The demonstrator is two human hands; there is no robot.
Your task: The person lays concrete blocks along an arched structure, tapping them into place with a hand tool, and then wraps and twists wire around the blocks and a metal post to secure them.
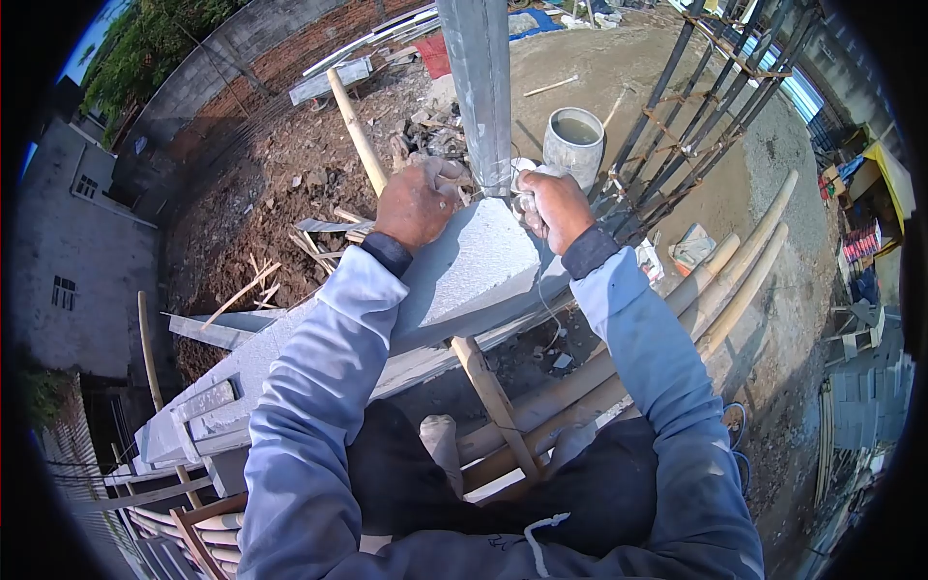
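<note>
Both my hands are up at the foot of a tall grey post, one on each side of it. My left hand is closed at the post's left side; whatever its curled fingers hold is hidden. On the other side my right hand is closed around a small whitish bundle, seemingly of string, partly covered by the fingers. From it a thin string hangs down in a loose curve. Just below the hands lies a pale, rough-faced block on top of a wall, its far end against the post.
A bucket of greyish liquid stands beyond the post. Upright rebar rises to the right. Bamboo poles run beneath me, with a wooden strut below the block. Excavated soil and rubble lie left, far below.
</note>
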